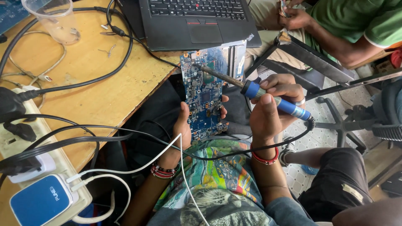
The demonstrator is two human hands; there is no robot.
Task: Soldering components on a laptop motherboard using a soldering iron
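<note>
Blue circuit board (pixel 204 100) sits clasped in your left hand (pixel 183 125); right hand (pixel 270 111) grips the soldering iron (pixel 251 89) at centre frame — steady its tip.

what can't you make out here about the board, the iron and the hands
- Head view: the lower edge of the blue circuit board is hidden by the left hand gripping it.
- The blue-handled soldering iron has its middle covered by the right hand.
- Whether the iron's tip touches the board: too small to tell.
- The black laptop and clear plastic cup are cut off by the top edge.
</note>
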